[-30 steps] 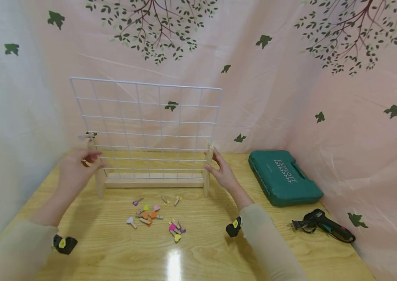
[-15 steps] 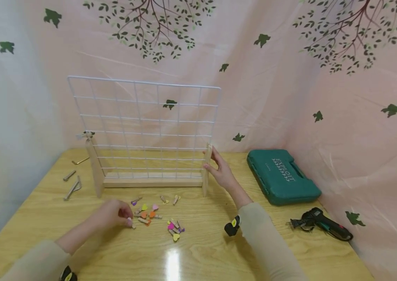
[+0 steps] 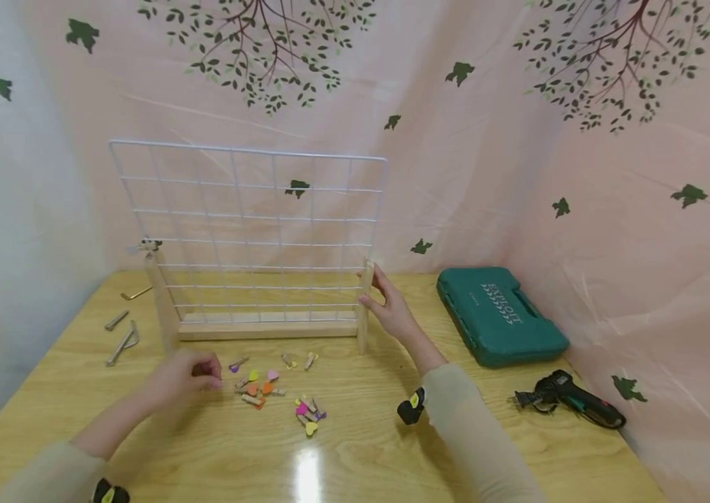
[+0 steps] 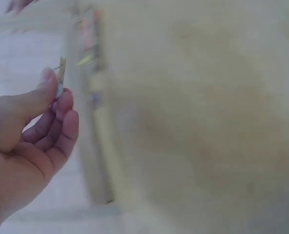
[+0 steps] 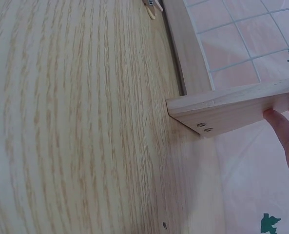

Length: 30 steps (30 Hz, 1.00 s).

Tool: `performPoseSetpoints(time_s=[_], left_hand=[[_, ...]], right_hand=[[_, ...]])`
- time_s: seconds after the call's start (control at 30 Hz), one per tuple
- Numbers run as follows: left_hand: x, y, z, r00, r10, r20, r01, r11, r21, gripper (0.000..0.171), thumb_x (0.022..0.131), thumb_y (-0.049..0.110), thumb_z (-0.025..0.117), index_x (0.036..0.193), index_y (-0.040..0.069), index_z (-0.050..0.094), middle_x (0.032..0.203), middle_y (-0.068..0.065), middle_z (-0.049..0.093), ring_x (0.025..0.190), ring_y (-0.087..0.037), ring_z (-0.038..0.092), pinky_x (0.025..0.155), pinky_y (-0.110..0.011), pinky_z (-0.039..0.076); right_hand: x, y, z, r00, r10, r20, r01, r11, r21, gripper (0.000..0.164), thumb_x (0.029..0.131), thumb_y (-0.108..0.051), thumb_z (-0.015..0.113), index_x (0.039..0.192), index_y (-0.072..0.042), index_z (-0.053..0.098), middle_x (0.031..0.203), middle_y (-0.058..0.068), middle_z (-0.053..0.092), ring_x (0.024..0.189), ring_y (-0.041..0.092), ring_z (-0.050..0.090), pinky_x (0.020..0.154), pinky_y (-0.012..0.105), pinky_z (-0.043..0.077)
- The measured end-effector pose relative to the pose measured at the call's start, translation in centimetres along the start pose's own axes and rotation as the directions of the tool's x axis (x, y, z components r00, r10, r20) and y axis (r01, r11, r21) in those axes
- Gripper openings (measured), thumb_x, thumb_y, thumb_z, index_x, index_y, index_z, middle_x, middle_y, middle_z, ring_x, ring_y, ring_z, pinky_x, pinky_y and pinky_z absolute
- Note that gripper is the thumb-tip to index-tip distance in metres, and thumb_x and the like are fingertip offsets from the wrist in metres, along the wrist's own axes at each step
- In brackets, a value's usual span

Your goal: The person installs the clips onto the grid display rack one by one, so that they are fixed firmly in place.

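My left hand (image 3: pixel 181 381) pinches a mini clothespin (image 4: pixel 62 71) with a whitish end between thumb and fingertips; in the head view the fingers hide it. Beside that hand on the table lie several mini clothespins with coloured hearts, among them an orange-heart clothespin (image 3: pixel 253 400) and a yellow-heart clothespin (image 3: pixel 311 427). Behind them stands a white wire grid (image 3: pixel 248 149) on a wooden base (image 3: pixel 267 331). My right hand (image 3: pixel 392 311) grips the right wooden upright (image 5: pixel 232 111), thumb on its near side. A small pale clip (image 3: pixel 147 246) sits atop the left upright (image 3: pixel 165 307).
A green case (image 3: pixel 499 321) lies at the right, with a black corded hand tool (image 3: pixel 587 404) in front of it. Left of the stand are a hex key (image 3: pixel 136 293), a short metal bolt (image 3: pixel 117 320) and a longer metal rod (image 3: pixel 119 349). Patterned cloth hangs behind.
My left hand went from the left upright down to the white-heart clothespin, took it off the table and moved slightly left and up. The right hand keeps its grip on the upright.
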<state>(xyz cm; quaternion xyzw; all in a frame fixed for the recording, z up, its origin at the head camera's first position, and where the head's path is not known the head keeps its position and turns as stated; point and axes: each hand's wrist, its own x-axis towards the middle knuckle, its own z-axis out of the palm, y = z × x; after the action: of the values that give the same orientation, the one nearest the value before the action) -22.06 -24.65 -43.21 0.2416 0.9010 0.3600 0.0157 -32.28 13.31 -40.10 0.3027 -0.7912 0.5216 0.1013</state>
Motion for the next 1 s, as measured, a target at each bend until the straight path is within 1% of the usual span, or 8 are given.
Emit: performPoseSetpoints(time_s=[0.1,0.23,0.33,0.47,0.63,0.77,0.9,1.0], left_hand=[[0.2,1.0,-2.9,0.985,-0.074,-0.157,0.078,0.997,0.019,0.010,0.083,0.017,0.061,0.083,0.008,0.063,0.072,-0.002,0.063,0.062,-0.008,0.058,0.054,-0.022,0.048],[0.3,2.3,-7.5,0.909,-0.164,-0.383,0.188,0.982,0.025,0.022,0.086,0.025,0.058,0.097,0.008,0.066,0.081,0.003,0.068,0.067,-0.003,0.061,0.053,-0.018,0.046],[0.4,3.0,-10.5,0.817,-0.180,-0.548,0.205,0.979,-0.015,0.027,0.083,0.029,0.061,0.099,0.008,0.066,0.079,0.023,0.064,0.068,0.009,0.057,0.053,-0.012,0.042],[0.7,3.6,-13.6,0.663,-0.257,-0.703,0.172,0.967,-0.190,0.025,0.078,0.024,0.067,0.096,0.006,0.068,0.071,0.031,0.059,0.067,0.014,0.055,0.057,-0.004,0.041],[1.6,3.6,-15.9,0.484,-0.388,-0.784,0.089,0.913,-0.398,0.025,0.073,0.018,0.069,0.094,0.006,0.069,0.070,0.020,0.063,0.064,0.008,0.060,0.061,-0.004,0.043],[2.5,3.1,-16.8,0.373,-0.433,-0.820,0.075,0.896,-0.439,0.022,0.070,0.019,0.070,0.090,0.010,0.070,0.066,0.019,0.062,0.060,0.006,0.058,0.056,-0.004,0.042],[3.5,2.6,-17.2,0.334,-0.461,-0.822,0.032,0.877,-0.479,0.020,0.068,0.018,0.072,0.086,0.011,0.070,0.063,0.017,0.061,0.060,0.003,0.059,0.054,-0.005,0.042],[4.0,2.5,-17.0,0.352,-0.478,-0.805,0.019,0.864,-0.504,0.019,0.067,0.018,0.072,0.085,0.011,0.069,0.063,0.016,0.061,0.060,0.003,0.060,0.055,-0.005,0.043]], right_hand=[[0.0,0.0,0.0,1.000,0.000,0.002,0.000,1.000,0.008,0.067,0.087,-0.003,0.054,0.142,-0.008,0.017,0.132,0.022,0.041,0.124,0.032,0.037,0.101,0.051,0.026],[0.0,-0.1,-0.1,1.000,0.016,0.004,-0.016,1.000,0.004,0.067,0.087,-0.004,0.053,0.143,-0.010,0.017,0.133,0.019,0.042,0.124,0.030,0.037,0.102,0.049,0.026],[-0.1,-0.2,-0.1,1.000,0.026,0.003,-0.026,1.000,-0.002,0.066,0.087,-0.005,0.053,0.142,-0.010,0.018,0.134,0.015,0.043,0.125,0.027,0.036,0.103,0.046,0.025],[0.0,-0.2,0.0,1.000,0.016,0.000,-0.016,1.000,-0.009,0.066,0.087,-0.004,0.054,0.142,-0.008,0.018,0.133,0.015,0.044,0.125,0.027,0.037,0.104,0.046,0.024],[0.0,-0.1,0.0,1.000,0.000,0.000,0.000,1.000,-0.003,0.066,0.087,-0.002,0.053,0.142,-0.006,0.017,0.133,0.021,0.041,0.125,0.029,0.037,0.103,0.047,0.025],[0.0,0.0,0.0,1.000,0.000,-0.002,0.000,1.000,0.004,0.066,0.086,-0.002,0.054,0.142,-0.005,0.017,0.133,0.022,0.041,0.125,0.030,0.036,0.103,0.048,0.024],[-0.1,-0.1,0.0,1.000,-0.004,-0.003,0.004,1.000,-0.001,0.066,0.087,-0.002,0.054,0.142,-0.005,0.018,0.132,0.020,0.042,0.124,0.031,0.037,0.102,0.049,0.025],[-0.1,-0.2,-0.1,1.000,-0.003,0.000,0.003,1.000,-0.007,0.066,0.087,-0.003,0.054,0.142,-0.006,0.018,0.132,0.019,0.043,0.124,0.030,0.037,0.103,0.048,0.024]])
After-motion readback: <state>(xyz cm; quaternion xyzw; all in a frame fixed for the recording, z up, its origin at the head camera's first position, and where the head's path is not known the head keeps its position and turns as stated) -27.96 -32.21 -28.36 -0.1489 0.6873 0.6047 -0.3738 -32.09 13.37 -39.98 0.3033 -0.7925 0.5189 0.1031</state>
